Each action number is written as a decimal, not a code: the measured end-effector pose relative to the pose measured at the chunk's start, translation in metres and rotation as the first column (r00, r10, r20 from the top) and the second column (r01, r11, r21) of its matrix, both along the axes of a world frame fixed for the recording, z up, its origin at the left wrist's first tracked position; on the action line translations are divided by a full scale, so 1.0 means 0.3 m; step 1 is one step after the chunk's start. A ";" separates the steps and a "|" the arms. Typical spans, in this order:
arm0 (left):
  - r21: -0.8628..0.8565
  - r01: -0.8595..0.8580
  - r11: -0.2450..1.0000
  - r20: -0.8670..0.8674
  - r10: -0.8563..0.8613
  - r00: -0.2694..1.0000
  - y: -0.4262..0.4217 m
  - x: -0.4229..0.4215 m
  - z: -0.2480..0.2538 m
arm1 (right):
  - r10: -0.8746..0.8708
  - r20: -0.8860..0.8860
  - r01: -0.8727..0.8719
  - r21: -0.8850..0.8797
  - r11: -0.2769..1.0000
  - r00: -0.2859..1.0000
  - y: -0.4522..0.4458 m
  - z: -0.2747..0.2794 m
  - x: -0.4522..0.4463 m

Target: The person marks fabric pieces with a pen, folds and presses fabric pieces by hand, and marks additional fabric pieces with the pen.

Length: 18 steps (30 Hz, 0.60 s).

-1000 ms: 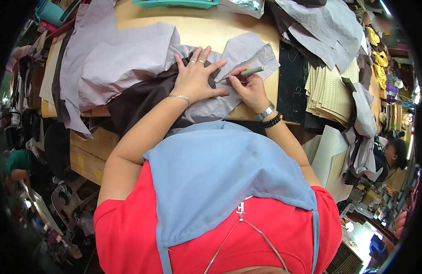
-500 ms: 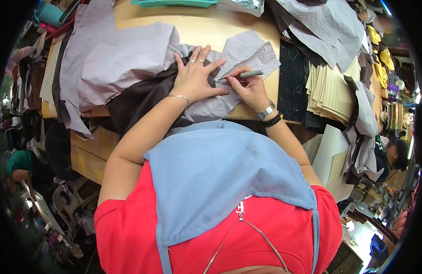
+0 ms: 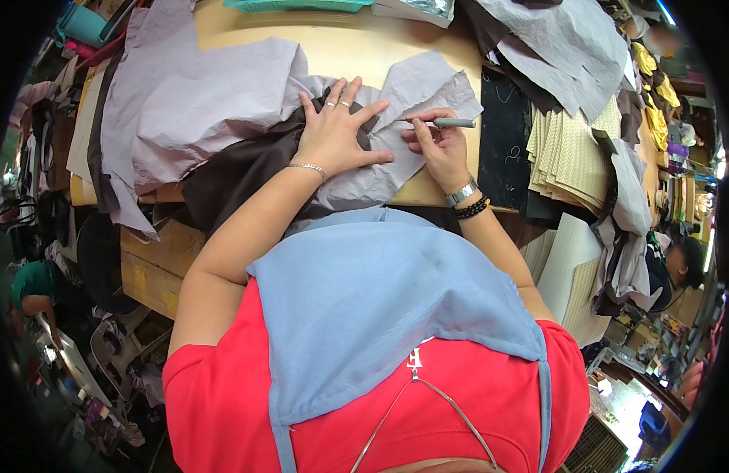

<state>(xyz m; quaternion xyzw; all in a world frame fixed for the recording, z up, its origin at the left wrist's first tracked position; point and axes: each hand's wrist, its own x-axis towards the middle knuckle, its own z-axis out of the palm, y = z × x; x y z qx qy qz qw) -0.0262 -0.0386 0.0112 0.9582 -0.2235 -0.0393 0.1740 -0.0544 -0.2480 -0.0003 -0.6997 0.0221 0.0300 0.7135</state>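
Observation:
My left hand point(image 3: 338, 135) lies flat with its fingers spread, pressing on dark and grey fabric. Beneath and beside it a black cloth point(image 3: 238, 173) is bunched against the light grey fabric point(image 3: 222, 102). Between the thumb and fingers of my right hand point(image 3: 439, 148) is a grey pen point(image 3: 455, 123). Its thin tip points left over a grey fabric piece point(image 3: 412, 83), just right of my left fingers. Whether the tip touches the cloth, I cannot tell.
A turquoise basket point(image 3: 301, 5) and a white box point(image 3: 415, 9) stand at the table's far side. On the right are grey cloth pieces point(image 3: 561, 55) and a stack of cream patterned sheets point(image 3: 569, 158). A cardboard box point(image 3: 161, 264) sits below the table at left. Other people are at both sides.
My right hand has shifted slightly right, and the pen has swung flatter, its tip moving away from my left hand's fingers. My left hand stays in place on the fabric.

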 end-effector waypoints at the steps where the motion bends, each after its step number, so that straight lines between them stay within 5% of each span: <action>1: 0.000 0.001 1.000 0.001 -0.001 1.000 0.000 0.000 -0.002 | 0.002 0.002 -0.002 -0.012 1.000 1.000 0.000 0.001 0.001; 18: 0.009 0.015 1.000 0.012 -0.016 1.000 0.003 0.003 -0.008 | 0.062 -0.009 -0.062 -0.023 0.998 0.998 0.005 -0.012 0.020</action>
